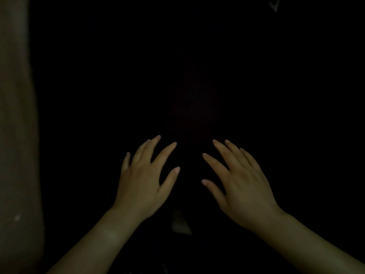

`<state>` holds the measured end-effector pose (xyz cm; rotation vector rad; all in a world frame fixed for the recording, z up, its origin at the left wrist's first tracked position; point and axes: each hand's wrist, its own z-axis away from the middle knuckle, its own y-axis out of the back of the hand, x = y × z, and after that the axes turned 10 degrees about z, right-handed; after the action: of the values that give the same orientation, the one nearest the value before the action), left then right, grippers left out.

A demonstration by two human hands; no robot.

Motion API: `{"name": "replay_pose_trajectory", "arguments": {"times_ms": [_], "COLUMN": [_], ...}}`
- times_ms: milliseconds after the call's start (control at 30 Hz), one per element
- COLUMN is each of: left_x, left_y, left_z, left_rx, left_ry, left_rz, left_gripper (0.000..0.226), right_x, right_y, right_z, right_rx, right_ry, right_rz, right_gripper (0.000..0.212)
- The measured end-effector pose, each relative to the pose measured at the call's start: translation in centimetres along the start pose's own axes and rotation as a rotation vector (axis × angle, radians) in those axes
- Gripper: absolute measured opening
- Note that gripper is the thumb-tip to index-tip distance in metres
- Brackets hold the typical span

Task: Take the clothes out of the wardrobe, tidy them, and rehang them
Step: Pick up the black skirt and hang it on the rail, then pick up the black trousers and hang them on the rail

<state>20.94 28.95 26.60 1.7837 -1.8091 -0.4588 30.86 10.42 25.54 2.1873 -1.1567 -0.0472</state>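
Observation:
The scene is very dark. My left hand (145,181) and my right hand (240,182) reach forward side by side at the centre of the view, palms down, fingers straight and spread. Neither holds anything. Under and beyond them lies a black area (193,99) that may be a dark garment; its shape and edges cannot be made out. Whether the fingers touch it cannot be told.
A dim brownish vertical surface (17,125) runs down the left edge, perhaps a wardrobe panel or door. A small pale patch (180,224) shows low between my forearms. A faint light mark (275,5) sits at the top right.

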Motion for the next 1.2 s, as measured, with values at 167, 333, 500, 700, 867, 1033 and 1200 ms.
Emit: {"name": "replay_pose_trajectory", "arguments": {"times_ms": [167, 333, 500, 700, 867, 1033, 1200], "left_x": [2.8, 7.2, 12.1, 19.0, 26.5, 38.0, 54.2], "left_y": [-4.7, -7.8, -10.0, -12.2, -12.1, -9.7, -4.8], "left_z": [8.8, 16.8, 25.5, 35.6, 41.8, 45.8, 53.6], "left_rx": [-0.189, -0.363, -0.588, -0.924, -1.273, -1.341, -1.357], "left_ry": [0.000, 0.011, -0.026, -0.255, -0.489, -0.852, -1.138], "left_rz": [0.146, 0.320, 0.582, 0.769, 0.656, 0.693, 0.892], "left_gripper": [0.057, 0.054, 0.051, 0.049, 0.066, 0.075, 0.061], "right_x": [0.6, -0.3, -2.3, -5.3, -7.7, -8.0, -6.0], "right_y": [-0.7, -0.5, 2.4, 10.8, 20.3, 29.4, 40.6], "right_z": [9.5, 20.1, 32.3, 47.1, 56.4, 63.9, 73.1], "right_rx": [-0.150, -0.300, -0.487, -0.745, -0.871, -0.771, -0.634], "right_ry": [-0.029, -0.156, -0.467, -0.907, -1.236, -1.557, -1.761], "right_rz": [-0.123, -0.258, -0.233, -0.047, 0.118, 0.247, 0.424], "right_gripper": [0.054, 0.053, 0.051, 0.052, 0.062, 0.066, 0.064]}}
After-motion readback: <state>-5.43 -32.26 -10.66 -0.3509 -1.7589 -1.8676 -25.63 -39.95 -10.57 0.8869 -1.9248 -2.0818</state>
